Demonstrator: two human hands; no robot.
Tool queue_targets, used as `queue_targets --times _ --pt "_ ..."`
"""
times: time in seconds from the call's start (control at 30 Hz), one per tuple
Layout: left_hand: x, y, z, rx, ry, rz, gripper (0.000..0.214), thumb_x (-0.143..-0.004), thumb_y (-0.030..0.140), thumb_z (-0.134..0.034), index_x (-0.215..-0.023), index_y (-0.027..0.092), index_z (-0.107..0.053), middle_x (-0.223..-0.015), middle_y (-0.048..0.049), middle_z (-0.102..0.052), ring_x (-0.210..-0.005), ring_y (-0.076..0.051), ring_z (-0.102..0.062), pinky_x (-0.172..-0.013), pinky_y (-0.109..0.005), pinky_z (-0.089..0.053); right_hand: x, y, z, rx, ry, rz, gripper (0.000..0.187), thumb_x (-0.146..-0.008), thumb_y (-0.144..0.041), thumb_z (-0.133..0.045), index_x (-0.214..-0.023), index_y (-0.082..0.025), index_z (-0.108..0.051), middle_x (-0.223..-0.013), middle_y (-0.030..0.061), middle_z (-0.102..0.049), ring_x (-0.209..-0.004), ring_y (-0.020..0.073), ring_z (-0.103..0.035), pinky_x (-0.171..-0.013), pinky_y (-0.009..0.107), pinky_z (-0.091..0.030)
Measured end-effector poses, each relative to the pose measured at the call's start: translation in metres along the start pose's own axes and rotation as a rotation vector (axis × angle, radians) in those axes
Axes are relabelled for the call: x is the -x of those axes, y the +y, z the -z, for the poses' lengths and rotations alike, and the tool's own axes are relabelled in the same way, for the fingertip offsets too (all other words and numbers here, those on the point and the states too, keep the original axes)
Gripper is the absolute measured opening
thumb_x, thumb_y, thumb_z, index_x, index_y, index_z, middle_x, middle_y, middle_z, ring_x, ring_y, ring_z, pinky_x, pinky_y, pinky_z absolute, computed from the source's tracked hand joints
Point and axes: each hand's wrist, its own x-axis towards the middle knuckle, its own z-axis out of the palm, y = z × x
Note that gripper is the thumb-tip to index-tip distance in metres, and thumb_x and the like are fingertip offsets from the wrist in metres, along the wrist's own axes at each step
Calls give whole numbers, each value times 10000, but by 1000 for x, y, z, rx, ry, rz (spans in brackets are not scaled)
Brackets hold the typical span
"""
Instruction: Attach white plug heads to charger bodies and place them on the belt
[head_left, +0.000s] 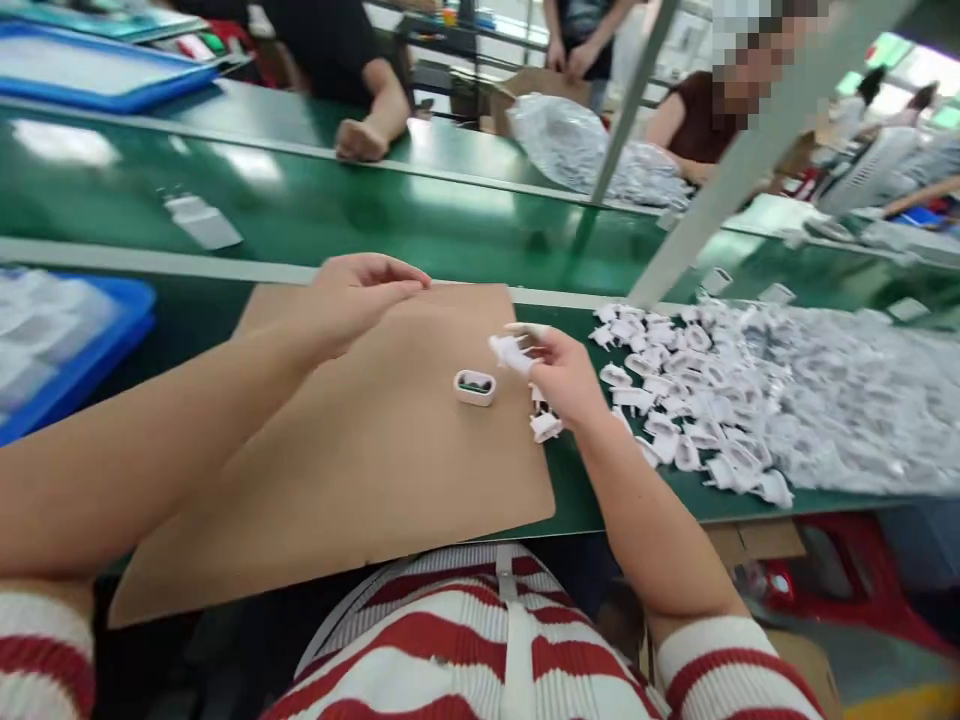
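Observation:
My right hand (564,378) pinches a small white plastic part (511,353) with thin prongs above the right edge of a brown cardboard sheet (360,450). Just left of and below it, a white oval housing (475,400) stands on the cardboard, its open end up, with something green and dark inside. My left hand (360,295) hovers over the sheet's far left part. Its fingers and thumb are stretched out with a gap between them, and nothing shows in them. A few white plastic parts (546,428) lie by the sheet's edge below my right hand.
Many loose white plastic pieces (675,390) and clear plastic bags (870,400) cover the bench at right. A blue tray (135,310) of white parts stands at left. Beyond runs a green belt (300,205) carrying a white adapter-like piece (202,222). A slanted post (720,200) rises at right; co-workers sit opposite.

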Motion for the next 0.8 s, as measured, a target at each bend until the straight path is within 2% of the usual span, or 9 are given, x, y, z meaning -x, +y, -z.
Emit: queue_targets --times 0.07,0.1,0.2,0.27,0.3,0.43,0.5,0.67,0.8 --pt "2 -25 10 -54 35 -3 399 -783 518 -817 -1048 222 -783 -1126 -58 -786 -1034 -285 -700 -868 -392 -574 -1 -3 -1 35 46 -13 486 -649 -370 -922 -1085 -218 -771 -932 4 -758 -810 138 -687 -856 312 -595" --pt "4 -34 12 -76 10 -41 414 -788 535 -801 -1067 230 -777 -1164 -59 -776 -1074 -289 -693 -903 -397 -568 0 -4 -2 48 72 -16 521 -610 -376 -947 -1071 -218 -764 -919 3 -753 -803 140 -683 -850 318 -600" --pt "14 -53 9 -179 -255 -219 708 -691 574 -871 -1315 281 -709 -1378 -58 -697 -1232 -309 -635 -1040 -420 -528 5 -3 -6 94 112 -22 537 -545 -369 -987 -1006 -219 -757 -936 19 -764 -826 164 -695 -852 343 -616" --pt "24 -60 -3 -233 -422 -324 966 -604 589 -940 -1468 306 -615 -1471 -63 -638 -1278 -313 -604 -1083 -424 -506 9 -1 -8 160 78 -13 451 -615 -364 -962 -1002 -224 -777 -966 27 -773 -842 172 -698 -861 353 -616" --pt "30 -62 -10 -240 -450 -356 969 -608 604 -944 -1470 306 -616 -1453 -63 -648 -1266 -308 -606 -1088 -421 -501 12 1 -9 200 50 1 404 -668 -358 -936 -1023 -232 -788 -991 28 -777 -856 174 -701 -872 355 -613" --pt "44 -67 -34 -182 -391 -415 467 -844 653 -772 -1111 269 -787 -1116 -44 -765 -1110 -273 -643 -987 -377 -518 22 3 -12 381 -26 107 290 -869 -345 -792 -1149 -273 -788 -1118 29 -780 -959 185 -722 -928 360 -603" --pt "45 -69 -39 -167 -377 -436 413 -868 629 -759 -1008 242 -786 -1044 -45 -764 -1053 -257 -646 -923 -355 -519 27 2 -13 503 -28 218 272 -918 -320 -745 -1184 -273 -777 -1139 35 -776 -979 184 -723 -927 358 -602" --pt "44 -70 -36 -171 -361 -497 420 -888 545 -755 -1167 231 -769 -1049 -43 -751 -1016 -230 -641 -896 -328 -507 31 -2 -15 849 -74 504 298 -960 -198 -646 -1228 -262 -757 -1080 65 -749 -941 199 -705 -833 363 -605" --pt "45 -70 -37 -162 -385 -498 340 -935 520 -711 -1139 266 -806 -957 -23 -750 -984 -219 -644 -871 -310 -506 31 -3 -18 965 -85 639 322 -987 -154 -578 -1239 -267 -742 -1068 78 -731 -975 220 -710 -825 377 -611"
